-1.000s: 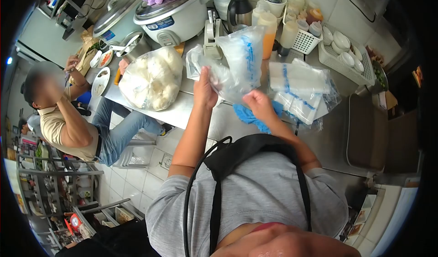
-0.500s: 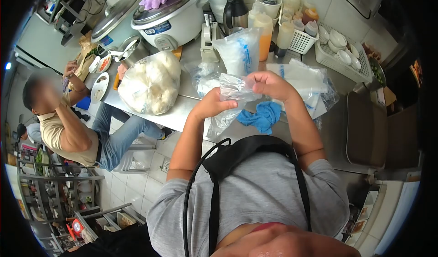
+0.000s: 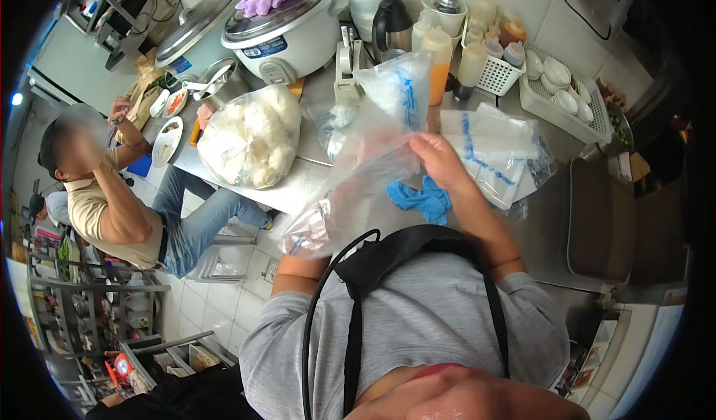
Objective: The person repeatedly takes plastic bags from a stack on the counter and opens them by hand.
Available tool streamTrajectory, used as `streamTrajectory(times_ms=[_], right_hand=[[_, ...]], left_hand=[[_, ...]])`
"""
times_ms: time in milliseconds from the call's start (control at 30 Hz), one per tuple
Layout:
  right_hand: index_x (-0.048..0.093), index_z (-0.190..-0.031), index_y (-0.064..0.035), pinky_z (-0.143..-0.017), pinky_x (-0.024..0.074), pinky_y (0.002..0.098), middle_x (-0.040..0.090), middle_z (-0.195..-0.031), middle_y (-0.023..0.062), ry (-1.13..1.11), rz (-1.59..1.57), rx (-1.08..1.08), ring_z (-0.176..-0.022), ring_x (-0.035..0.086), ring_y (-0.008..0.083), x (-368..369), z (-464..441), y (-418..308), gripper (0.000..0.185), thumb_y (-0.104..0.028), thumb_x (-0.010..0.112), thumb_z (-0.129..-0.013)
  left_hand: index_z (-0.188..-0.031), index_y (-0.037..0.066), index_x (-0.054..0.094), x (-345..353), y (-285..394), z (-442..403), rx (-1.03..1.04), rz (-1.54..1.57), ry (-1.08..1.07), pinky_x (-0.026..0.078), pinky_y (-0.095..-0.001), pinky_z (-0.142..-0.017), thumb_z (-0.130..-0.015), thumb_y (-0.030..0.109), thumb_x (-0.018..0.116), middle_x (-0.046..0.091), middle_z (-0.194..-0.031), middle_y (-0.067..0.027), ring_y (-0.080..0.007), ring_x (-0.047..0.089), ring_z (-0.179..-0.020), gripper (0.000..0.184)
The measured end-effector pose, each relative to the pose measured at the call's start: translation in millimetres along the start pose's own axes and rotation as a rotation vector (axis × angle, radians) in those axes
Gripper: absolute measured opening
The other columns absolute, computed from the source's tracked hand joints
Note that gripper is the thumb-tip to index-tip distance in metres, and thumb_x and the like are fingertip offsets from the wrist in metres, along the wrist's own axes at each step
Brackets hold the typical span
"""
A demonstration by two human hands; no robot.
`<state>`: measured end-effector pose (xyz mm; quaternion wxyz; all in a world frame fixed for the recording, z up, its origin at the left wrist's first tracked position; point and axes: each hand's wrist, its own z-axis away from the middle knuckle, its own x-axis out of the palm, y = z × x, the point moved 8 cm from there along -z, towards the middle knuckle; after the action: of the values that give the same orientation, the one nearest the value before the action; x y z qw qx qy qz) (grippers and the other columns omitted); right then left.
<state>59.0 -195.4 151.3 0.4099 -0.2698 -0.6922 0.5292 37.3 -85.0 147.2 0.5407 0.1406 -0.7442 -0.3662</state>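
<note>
A clear plastic bag (image 3: pixel 350 193) hangs unfolded across my front, its lower end reaching down to the left. My right hand (image 3: pixel 441 162) pinches the bag's upper right edge between thumb and fingers. Behind or inside the cloudy film, my left hand (image 3: pixel 375 144) shows only as a blurred pinkish shape; its fingers cannot be made out. Just beyond the hands stands an upright packet of clear bags (image 3: pixel 403 88) with blue print. Below my right hand, a crumpled blue cloth (image 3: pixel 421 200) lies on the steel counter.
A large bag of white dough-like balls (image 3: pixel 253 137) sits to the left, below a rice cooker (image 3: pixel 280 40). More flat plastic packs (image 3: pixel 492 140) lie right of my hand. Squeeze bottles (image 3: pixel 438 62) and a basket of white bowls (image 3: pixel 563 96) line the back. A seated person (image 3: pixel 112 204) is at left.
The plastic bag, bunched between both hands before, is now spread out long toward the lower left. My left hand has gone behind or into its film. My right hand still pinches the edge.
</note>
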Motion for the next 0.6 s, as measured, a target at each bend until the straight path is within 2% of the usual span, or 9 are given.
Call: streamTrajectory(times_ms=[67,167,267,333,367,400,467,567,600], right_hand=[[0.056,-0.092,0.0001,-0.071,0.0373,0.0198,0.054,-0.079,-0.0007,-0.006,0.038,0.033,-0.073,0.046,0.0054,3.2,-1.1,13.7,0.029,-0.025,0.042,-0.087],[0.056,-0.092,0.0006,-0.071,0.0372,0.0196,0.054,-0.080,-0.0001,0.093,0.105,-0.035,-0.075,0.046,0.0059,0.9,1.3,14.4,0.031,-0.026,0.041,-0.087],[0.056,-0.092,-0.0008,-0.072,0.0373,0.0203,0.055,-0.078,0.0004,0.129,0.233,0.015,-0.076,0.047,0.0074,-15.6,-1.3,29.5,0.033,-0.030,0.041,-0.087],[0.056,-0.091,-0.0025,-0.070,0.0392,0.0227,0.055,-0.077,0.0015,0.260,0.107,-0.032,-0.073,0.049,0.0096,-19.9,2.6,21.3,0.033,-0.031,0.040,-0.087],[0.056,-0.091,-0.0034,-0.069,0.0401,0.0239,0.055,-0.076,0.0020,0.325,0.043,-0.054,-0.072,0.050,0.0107,-21.3,4.5,15.4,0.033,-0.032,0.040,-0.087],[0.055,-0.089,-0.0041,-0.068,0.0401,0.0242,0.055,-0.076,0.0020,0.357,-0.160,-0.057,-0.071,0.050,0.0110,-19.6,4.0,7.7,0.033,-0.032,0.039,-0.087],[0.054,-0.084,-0.0055,-0.064,0.0401,0.0249,0.054,-0.075,0.0020,0.415,-0.563,-0.053,-0.069,0.050,0.0117,-15.5,-0.3,-6.4,0.032,-0.033,0.037,-0.087],[0.053,-0.083,-0.0070,-0.063,0.0409,0.0263,0.052,-0.071,0.0021,-0.131,-0.702,-0.259,-0.067,0.050,0.0138,-28.8,-7.4,-24.5,0.036,-0.039,0.037,-0.086],[0.052,-0.084,-0.0073,-0.062,0.0409,0.0262,0.051,-0.071,0.0011,0.009,-0.549,-0.173,-0.066,0.050,0.0136,-30.4,-4.8,-30.4,0.036,-0.040,0.038,-0.085]], left_hand=[[-0.103,0.002,0.048,-2.1,-15.7,-10.3,0.025,-0.245,0.117,0.045,-0.0285,-0.062,-0.080,0.039,0.046,0.055,-0.086,-0.0102,-0.0186,0.055,-0.069,0.043],[-0.103,0.003,0.047,-8.4,-18.3,-12.5,0.060,-0.637,0.264,0.045,-0.0280,-0.063,-0.080,0.034,0.048,0.055,-0.086,-0.0095,-0.0187,0.055,-0.070,0.038],[-0.102,0.004,0.047,-13.9,-9.3,-11.3,0.136,-0.908,0.330,0.046,-0.0274,-0.064,-0.080,0.029,0.050,0.055,-0.087,-0.0089,-0.0188,0.055,-0.071,0.034],[-0.103,0.004,0.046,-15.0,0.1,-6.2,0.279,-0.952,0.271,0.045,-0.0271,-0.065,-0.079,0.027,0.052,0.054,-0.087,-0.0083,-0.0181,0.055,-0.074,0.035],[-0.104,0.004,0.046,-13.1,-0.6,-7.8,0.307,-0.779,0.155,0.045,-0.0271,-0.066,-0.078,0.027,0.053,0.054,-0.087,-0.0079,-0.0177,0.054,-0.075,0.035],[-0.104,0.004,0.046,-6.1,1.5,-8.9,0.316,-0.601,0.039,0.044,-0.0272,-0.067,-0.078,0.026,0.053,0.054,-0.087,-0.0076,-0.0173,0.054,-0.076,0.035],[-0.103,0.003,0.046,40.4,19.0,-14.2,0.235,0.154,-0.350,0.044,-0.0279,-0.069,-0.078,0.025,0.052,0.054,-0.087,-0.0070,-0.0164,0.054,-0.078,0.034],[-0.097,0.003,0.048,31.6,-8.0,-15.3,-0.187,0.141,-0.027,0.044,-0.0266,-0.065,-0.078,0.026,0.052,0.054,-0.086,-0.0063,-0.0144,0.054,-0.073,0.031],[-0.087,0.003,0.052,31.0,0.6,-15.4,-0.214,-0.255,0.144,0.044,-0.0253,-0.062,-0.078,0.027,0.055,0.054,-0.082,-0.0044,-0.0122,0.053,-0.072,0.026]])
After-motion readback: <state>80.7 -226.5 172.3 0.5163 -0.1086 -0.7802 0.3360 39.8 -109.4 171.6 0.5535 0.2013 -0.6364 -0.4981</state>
